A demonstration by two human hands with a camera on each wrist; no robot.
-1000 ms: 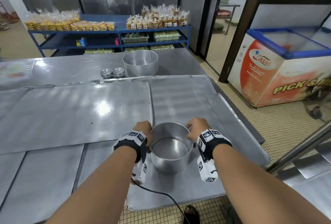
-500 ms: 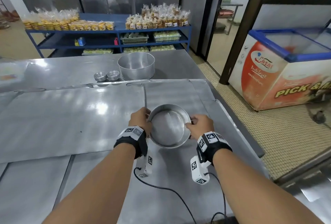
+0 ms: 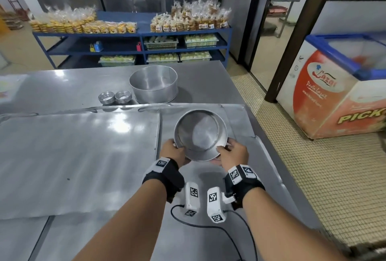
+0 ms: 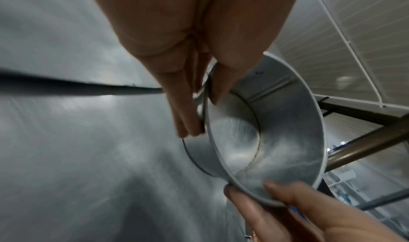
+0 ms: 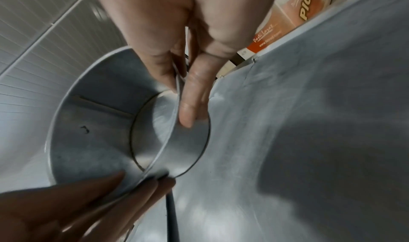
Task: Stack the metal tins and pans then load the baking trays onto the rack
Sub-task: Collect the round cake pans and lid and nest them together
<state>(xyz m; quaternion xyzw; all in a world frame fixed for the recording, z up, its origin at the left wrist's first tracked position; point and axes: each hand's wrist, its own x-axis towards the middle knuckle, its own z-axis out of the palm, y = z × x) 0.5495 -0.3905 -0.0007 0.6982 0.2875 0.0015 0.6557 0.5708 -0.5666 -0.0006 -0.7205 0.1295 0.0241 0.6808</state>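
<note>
A round metal pan (image 3: 199, 133) is lifted above the steel table and tilted with its mouth toward me. My left hand (image 3: 174, 152) pinches its left rim, thumb inside and fingers outside, as the left wrist view shows on the pan (image 4: 265, 140). My right hand (image 3: 231, 153) pinches the right rim the same way around the pan (image 5: 99, 140). A larger round pan (image 3: 153, 84) stands upright farther back on the table. Two small stacks of fluted tins (image 3: 114, 98) sit to its left.
Flat metal baking trays (image 3: 73, 156) lie across the steel table (image 3: 52, 87). A blue shelf (image 3: 133, 47) with bagged baked goods stands behind. A chest freezer (image 3: 334, 93) is on the tiled floor to the right. A cable (image 3: 208, 225) trails from the wrist cameras.
Both hands have lifted the pan off the near table edge, carried it forward toward the larger pan and tilted its mouth toward me.
</note>
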